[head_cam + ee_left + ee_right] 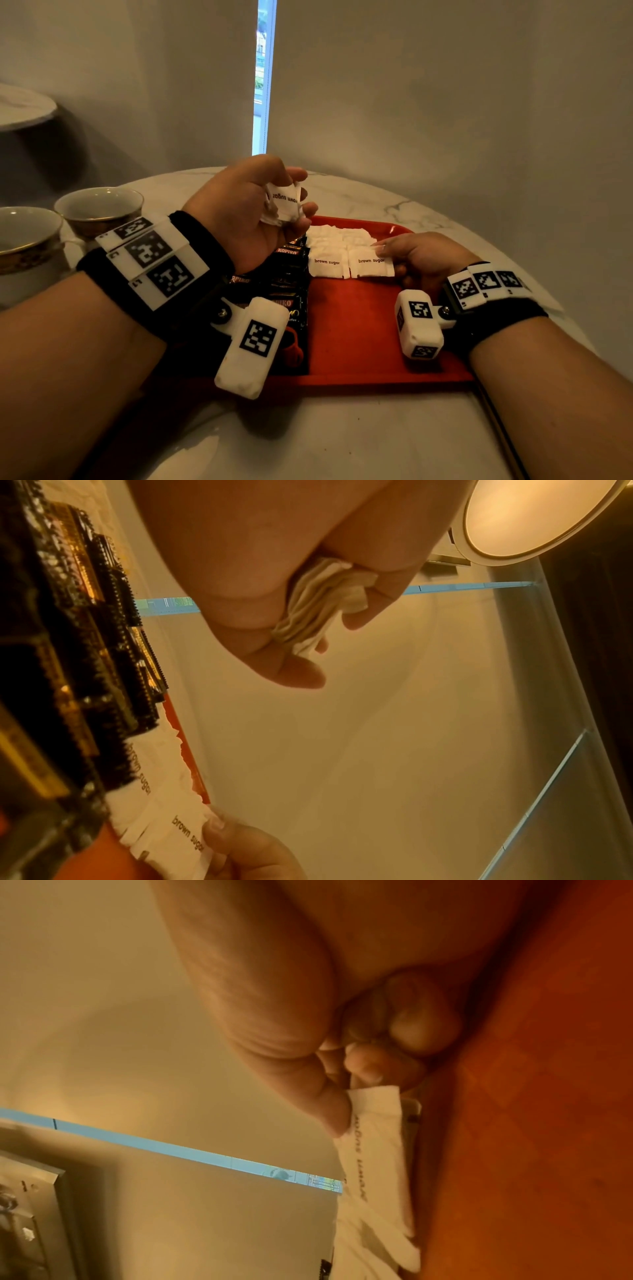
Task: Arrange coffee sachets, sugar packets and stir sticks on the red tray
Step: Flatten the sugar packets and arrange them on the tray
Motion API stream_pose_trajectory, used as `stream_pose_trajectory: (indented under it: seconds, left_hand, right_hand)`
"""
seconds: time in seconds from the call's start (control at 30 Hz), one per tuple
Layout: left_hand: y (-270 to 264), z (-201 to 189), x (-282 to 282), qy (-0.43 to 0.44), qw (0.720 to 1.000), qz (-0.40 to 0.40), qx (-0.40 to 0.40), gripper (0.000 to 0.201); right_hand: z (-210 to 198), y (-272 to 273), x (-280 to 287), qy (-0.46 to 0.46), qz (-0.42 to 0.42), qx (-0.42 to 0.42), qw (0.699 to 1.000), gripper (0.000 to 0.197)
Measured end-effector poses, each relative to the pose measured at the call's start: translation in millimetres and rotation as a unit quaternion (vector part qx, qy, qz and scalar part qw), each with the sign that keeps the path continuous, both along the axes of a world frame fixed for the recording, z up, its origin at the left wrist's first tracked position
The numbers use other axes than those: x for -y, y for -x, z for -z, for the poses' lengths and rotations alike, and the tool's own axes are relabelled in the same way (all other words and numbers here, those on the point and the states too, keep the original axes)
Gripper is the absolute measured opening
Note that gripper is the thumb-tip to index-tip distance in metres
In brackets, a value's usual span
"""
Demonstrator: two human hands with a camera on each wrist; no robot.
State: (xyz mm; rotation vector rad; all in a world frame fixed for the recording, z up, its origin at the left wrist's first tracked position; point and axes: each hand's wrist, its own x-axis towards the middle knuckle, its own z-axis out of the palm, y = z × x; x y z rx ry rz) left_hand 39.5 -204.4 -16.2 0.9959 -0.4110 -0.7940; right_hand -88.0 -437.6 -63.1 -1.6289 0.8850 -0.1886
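A red tray (352, 329) lies on the marble table. Black coffee sachets (287, 274) overlap in a column on its left side. White brown sugar packets (327, 263) lie in rows at its far middle. My left hand (274, 205) is raised above the tray's far left corner and grips a stack of sugar packets (322, 607). My right hand (400, 253) rests on the tray at the right and pinches the right edge of one sugar packet (371, 267), thumb on top (332, 1112). No stir sticks are in view.
Two gold-rimmed cups (99, 209) stand on the table to the left of my left forearm. A pale wall rises close behind the round table (411, 205). The tray's near half (359, 356) is bare red surface.
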Motion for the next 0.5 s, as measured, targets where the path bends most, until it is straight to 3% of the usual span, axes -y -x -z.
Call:
stream_pose_trajectory:
  seconds: [0.3,0.5]
  left_hand:
    - [-0.2,-0.1,-2.0,-0.009,1.0,0.003,-0.003,0.038]
    - [0.8,-1.9,-1.7,-0.012,1.0,-0.009,-0.003,0.044]
  right_hand:
    - [1.8,-1.3,-0.1,0.031,0.018,-0.007,0.999,0.014]
    - [2.6,-4.5,-3.3,0.012,0.043,-0.004,0.999,0.022]
